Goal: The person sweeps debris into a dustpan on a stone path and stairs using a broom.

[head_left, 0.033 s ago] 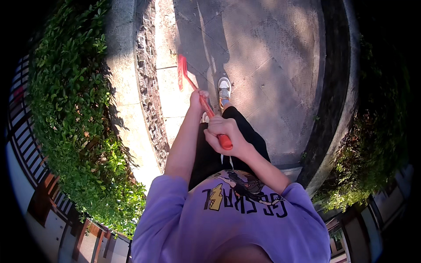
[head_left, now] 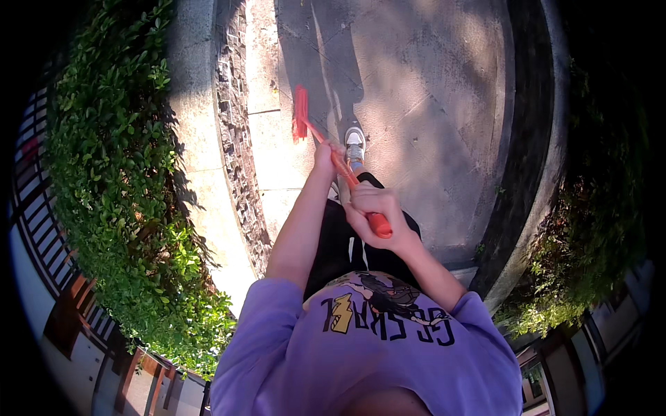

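Observation:
I hold a red broom [head_left: 300, 114] slantwise in front of me with both hands. My left hand [head_left: 327, 157] is closed round the handle, farther down toward the head. Near the handle's rounded top end, my right hand [head_left: 378, 206] is wrapped round it, with the red tip sticking out below the fist. The narrow red broom head is over the paved path ahead and to the left of my feet, by the edge between sunlight and shadow. Whether its bristles touch the ground I cannot tell.
My shoe [head_left: 354, 143] stands on the grey path [head_left: 430, 139]. A strip of rough stones [head_left: 234, 111] and a pale kerb [head_left: 194, 125] run along the left, with a leafy green hedge [head_left: 118, 201] beyond. A dark gutter and kerb [head_left: 534, 139] curve along the right.
The broom and both my hands have shifted a little to the right. My grip on the handle is the same.

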A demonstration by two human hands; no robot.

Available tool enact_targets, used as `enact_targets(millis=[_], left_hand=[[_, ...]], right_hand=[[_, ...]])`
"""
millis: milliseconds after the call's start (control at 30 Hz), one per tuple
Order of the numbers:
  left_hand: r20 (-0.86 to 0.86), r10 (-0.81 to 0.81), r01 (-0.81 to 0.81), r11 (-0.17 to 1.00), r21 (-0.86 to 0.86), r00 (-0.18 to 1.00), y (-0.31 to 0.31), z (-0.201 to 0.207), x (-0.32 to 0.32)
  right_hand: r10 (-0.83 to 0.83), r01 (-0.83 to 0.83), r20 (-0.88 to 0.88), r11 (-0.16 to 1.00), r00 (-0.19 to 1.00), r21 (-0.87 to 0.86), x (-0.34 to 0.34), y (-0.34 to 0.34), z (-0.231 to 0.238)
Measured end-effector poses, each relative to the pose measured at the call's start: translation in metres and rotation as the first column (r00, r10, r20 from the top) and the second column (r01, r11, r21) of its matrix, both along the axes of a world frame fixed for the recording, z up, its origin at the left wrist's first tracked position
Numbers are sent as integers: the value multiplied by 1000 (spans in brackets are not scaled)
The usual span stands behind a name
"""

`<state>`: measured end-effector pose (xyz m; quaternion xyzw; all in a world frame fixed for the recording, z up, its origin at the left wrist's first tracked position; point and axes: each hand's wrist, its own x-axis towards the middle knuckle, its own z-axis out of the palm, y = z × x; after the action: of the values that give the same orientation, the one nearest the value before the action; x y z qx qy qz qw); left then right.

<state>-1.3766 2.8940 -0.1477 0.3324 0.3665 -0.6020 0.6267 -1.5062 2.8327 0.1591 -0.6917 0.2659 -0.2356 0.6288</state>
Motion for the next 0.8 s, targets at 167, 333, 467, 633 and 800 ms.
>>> enact_targets(millis=[167, 333, 467, 633, 800], left_hand=[[117, 27, -36, 997, 74, 993, -113, 76, -39], [161, 144, -163, 980, 117, 977, -87, 69, 78], [195, 163, -200, 962, 187, 967, -50, 19, 168], [142, 42, -64, 985, 159, 989, -104, -6, 182], [88, -120, 97, 968, 232, 989, -237, 61, 98]], right_hand=[[-121, 122, 65, 992, 991, -23, -24, -84, 49], [-9, 6, 144, 1000, 990, 21, 60, -92, 28], [64, -79, 168, 993, 984, 86, 121, -91, -12], [-1, -4, 65, 996, 998, 84, 163, -113, -18], [-180, 183, -71, 982, 981, 47, 118, -198, 47]])
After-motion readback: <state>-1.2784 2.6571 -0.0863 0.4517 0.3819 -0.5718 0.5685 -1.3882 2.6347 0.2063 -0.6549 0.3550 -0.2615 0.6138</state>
